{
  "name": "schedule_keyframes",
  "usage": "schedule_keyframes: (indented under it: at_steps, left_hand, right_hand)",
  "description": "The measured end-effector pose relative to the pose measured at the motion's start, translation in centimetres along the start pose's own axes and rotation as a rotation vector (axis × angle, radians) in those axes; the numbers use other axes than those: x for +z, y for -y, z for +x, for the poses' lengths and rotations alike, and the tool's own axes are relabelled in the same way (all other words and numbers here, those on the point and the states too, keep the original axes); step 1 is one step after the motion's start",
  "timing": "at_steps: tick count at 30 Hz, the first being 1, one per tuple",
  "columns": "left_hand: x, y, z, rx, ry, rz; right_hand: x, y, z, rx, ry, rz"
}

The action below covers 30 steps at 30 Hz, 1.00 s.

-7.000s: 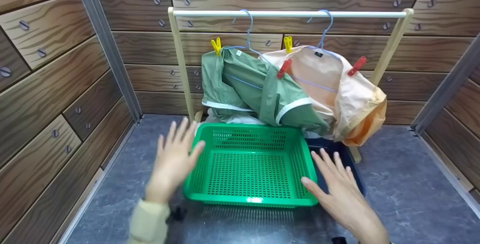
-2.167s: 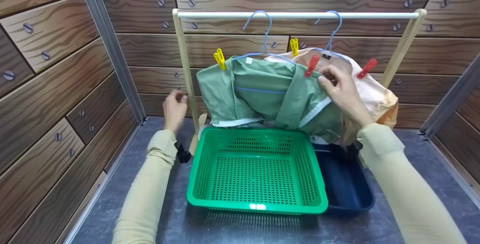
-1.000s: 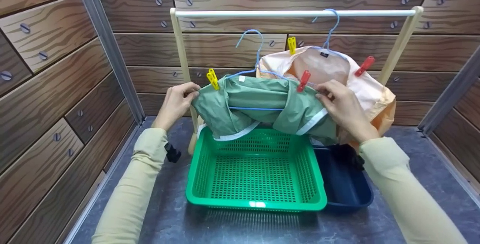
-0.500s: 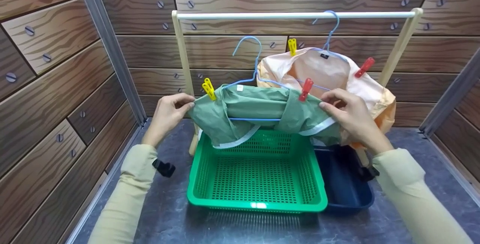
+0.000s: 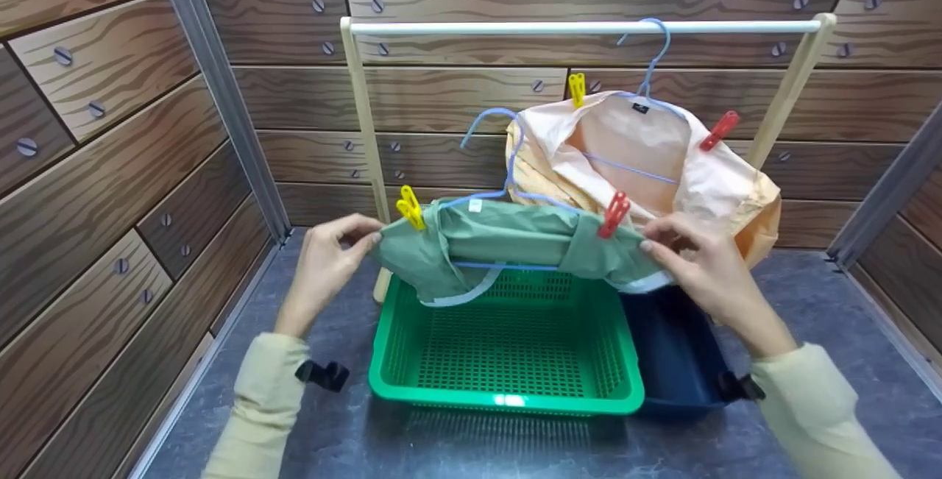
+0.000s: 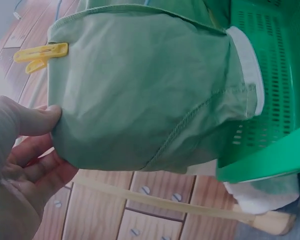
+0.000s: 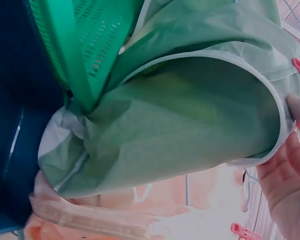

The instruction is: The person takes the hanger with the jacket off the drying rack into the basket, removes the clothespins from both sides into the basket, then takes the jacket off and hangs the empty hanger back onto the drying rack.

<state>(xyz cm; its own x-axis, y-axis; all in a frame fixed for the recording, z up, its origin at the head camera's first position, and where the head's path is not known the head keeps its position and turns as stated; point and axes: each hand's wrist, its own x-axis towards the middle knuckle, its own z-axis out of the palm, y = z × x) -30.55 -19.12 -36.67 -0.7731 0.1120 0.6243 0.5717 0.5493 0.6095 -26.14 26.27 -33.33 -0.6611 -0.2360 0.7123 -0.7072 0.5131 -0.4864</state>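
Note:
A green top with white trim (image 5: 515, 232) hangs on a blue wire hanger (image 5: 494, 192), whose hook is off the rack's rail. One yellow clothespin (image 5: 410, 208) and one red clothespin (image 5: 614, 214) clip its shoulders to the hanger. My left hand (image 5: 327, 269) pinches the top's left shoulder edge between thumb and fingers. At the opposite edge, my right hand (image 5: 710, 273) pinches the cloth the same way. Below the cloth stands a green plastic basket (image 5: 508, 403); the top hangs over its back part. The right wrist view shows the white-edged sleeve opening (image 7: 225, 57).
A peach garment (image 5: 633, 140) with yellow and red clothespins hangs from the rack's white rail (image 5: 478, 28) on another blue hanger. The dark blue bin (image 5: 673, 346) stands right of the basket. Wood-patterned walls enclose the back and sides.
Earlier the green top's hanger hung on the rail and both hands were open. Now both hands hold the top by its shoulders; it has come off the rail and moved down towards the basket.

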Motion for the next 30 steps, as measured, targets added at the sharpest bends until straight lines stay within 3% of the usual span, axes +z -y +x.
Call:
schedule_keyframes:
  at_steps: [6,11,15,20,24,30]
  left_hand:
    - [0.4,0.7,-2.7,-0.061,0.008,-0.011]
    - [1.0,0.8,-4.5,-0.144,0.017,-0.038]
    - [1.5,0.7,-5.7,-0.190,0.028,-0.056]
    - [2.2,0.6,-7.1,-0.243,0.029,-0.074]
    - [2.7,0.3,-7.6,-0.243,0.012,-0.049]
    - [3.1,-0.3,-7.5,-0.152,-0.037,0.020]
  right_hand:
    - [1.1,-2.5,-2.7,0.042,0.024,-0.008]
    - [1.9,-2.9,-4.6,0.071,0.017,-0.009]
    - [2.5,-2.4,-5.8,0.086,-0.008,-0.020]
    - [3.0,-0.1,-6.7,0.085,-0.067,-0.036]
    - [3.4,0.4,-7.1,0.106,-0.123,-0.046]
    - [4.3,-1.3,-7.5,0.180,-0.171,-0.061]
